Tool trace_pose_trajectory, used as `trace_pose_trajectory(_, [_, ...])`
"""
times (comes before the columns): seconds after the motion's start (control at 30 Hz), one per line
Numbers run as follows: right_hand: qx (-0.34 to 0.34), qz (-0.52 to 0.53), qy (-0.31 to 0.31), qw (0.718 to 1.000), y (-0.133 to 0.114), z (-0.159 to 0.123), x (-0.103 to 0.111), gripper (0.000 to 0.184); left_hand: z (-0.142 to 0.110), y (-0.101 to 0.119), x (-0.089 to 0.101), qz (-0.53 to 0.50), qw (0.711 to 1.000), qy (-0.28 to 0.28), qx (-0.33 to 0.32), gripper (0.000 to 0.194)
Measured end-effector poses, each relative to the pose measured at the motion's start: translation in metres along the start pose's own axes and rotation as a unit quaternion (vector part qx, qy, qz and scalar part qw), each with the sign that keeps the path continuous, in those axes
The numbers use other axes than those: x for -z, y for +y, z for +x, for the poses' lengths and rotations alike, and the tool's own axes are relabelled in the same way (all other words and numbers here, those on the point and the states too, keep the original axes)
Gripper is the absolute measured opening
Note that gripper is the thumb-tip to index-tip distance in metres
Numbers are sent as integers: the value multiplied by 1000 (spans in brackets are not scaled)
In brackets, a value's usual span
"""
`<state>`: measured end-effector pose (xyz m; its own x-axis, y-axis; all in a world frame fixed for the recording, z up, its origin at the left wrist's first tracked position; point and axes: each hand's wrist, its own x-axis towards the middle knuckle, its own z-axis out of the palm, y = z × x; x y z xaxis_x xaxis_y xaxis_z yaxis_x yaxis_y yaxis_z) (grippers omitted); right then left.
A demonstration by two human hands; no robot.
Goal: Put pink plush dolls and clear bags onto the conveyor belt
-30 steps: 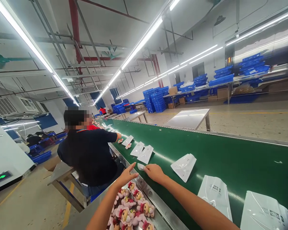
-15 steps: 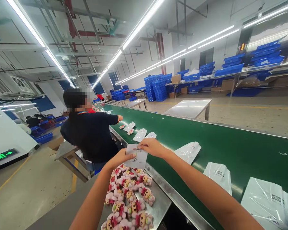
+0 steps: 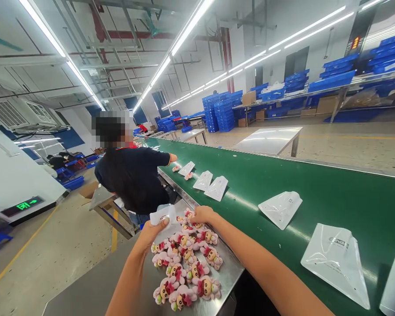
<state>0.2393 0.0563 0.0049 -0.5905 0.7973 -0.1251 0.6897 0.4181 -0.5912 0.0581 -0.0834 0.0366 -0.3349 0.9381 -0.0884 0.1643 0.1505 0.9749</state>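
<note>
I observe the left hand (image 3: 153, 232) pinching a small white pouch (image 3: 163, 216) by its lower edge, thumb on the front face, the pouch held upright above the near end of the steel table (image 3: 95, 289). The right hand (image 3: 201, 215) is just beside it, fingers curled down onto the far end of a pile of pink plush dolls (image 3: 187, 263); it touches the topmost dolls, but I cannot tell whether it has one gripped. The pile lies directly under and just nearer than both hands, spread across the table, with the pouch over its far left corner.

Beyond the right hand runs a green conveyor belt (image 3: 283, 175). On it, further white pouches (image 3: 281, 209) lie flat, well apart from the hands, to the right and ahead. Ahead of the left hand a co-worker in a dark shirt (image 3: 133, 175) sits at the belt with one arm stretched over it. Stacks of blue crates (image 3: 222, 112) stand well beyond the belt.
</note>
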Motion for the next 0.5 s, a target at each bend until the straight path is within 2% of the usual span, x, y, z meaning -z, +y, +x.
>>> trace_pose_trajectory(0.1, [-3, 2, 6, 1000, 7, 1, -1, 20, 0, 2, -6, 8, 999, -47, -12, 50])
trace_pose_trajectory(0.17, [0, 20, 27, 999, 15, -1, 7, 17, 0, 6, -14, 15, 997, -75, -26, 50])
trace_pose_trajectory(0.27, [8, 68, 87, 994, 26, -12, 32, 21, 0, 14, -30, 70, 992, -87, -65, 48])
trace_pose_trajectory(0.33, [14, 103, 139, 985, 26, -24, 53, 34, 1, 20, -41, 124, 984, -91, -95, 43])
trace_pose_trajectory(0.4, [44, 210, 200, 956, 19, -38, 71, 41, 4, 26, -52, 157, 974, -107, -123, 40])
trace_pose_trajectory(0.43, [69, 291, 225, 927, 13, -46, 78, 41, 5, 28, -58, 166, 970, -117, -136, 38])
trace_pose_trajectory(0.5, [123, 454, 247, 847, 2, -60, 86, 39, 7, 31, -70, 175, 963, -133, -154, 36])
